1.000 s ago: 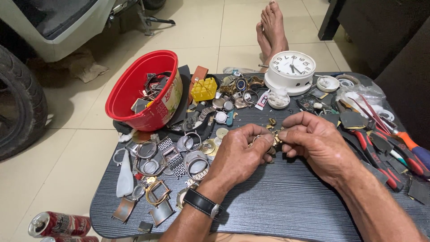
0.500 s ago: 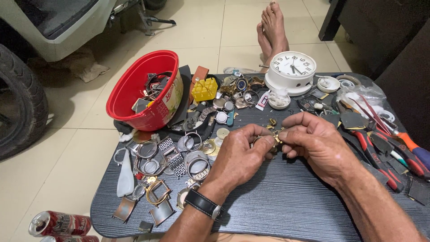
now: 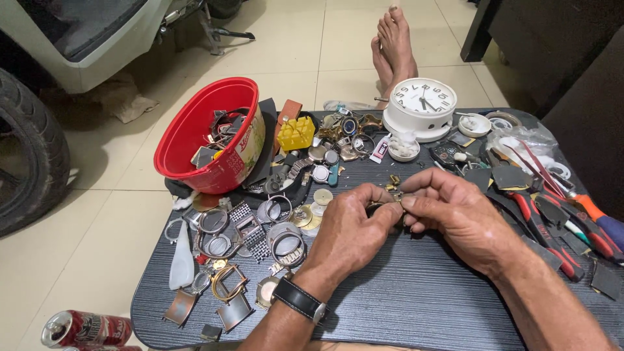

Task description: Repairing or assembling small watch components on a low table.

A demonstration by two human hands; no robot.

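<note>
Over the middle of a dark striped table (image 3: 416, 305), my left hand (image 3: 351, 231) and my right hand (image 3: 458, 214) meet fingertip to fingertip. Both pinch a small gold-coloured watch part (image 3: 390, 203), mostly hidden between the fingers. A black-strapped wristwatch (image 3: 300, 300) sits on my left wrist. A few small brass pieces (image 3: 394, 180) lie just beyond my fingers.
Several watch cases and bezels (image 3: 260, 227) cover the table's left side. A tilted red bowl (image 3: 207, 133) holds parts. A yellow box (image 3: 296, 133), a white clock (image 3: 421, 104) and red-handled pliers (image 3: 552, 234) ring the hands. A can (image 3: 84, 328) lies on the floor; bare feet (image 3: 393, 45) rest beyond the table.
Both hands have stayed together over the same spot, with only slight finger movement on the small part.
</note>
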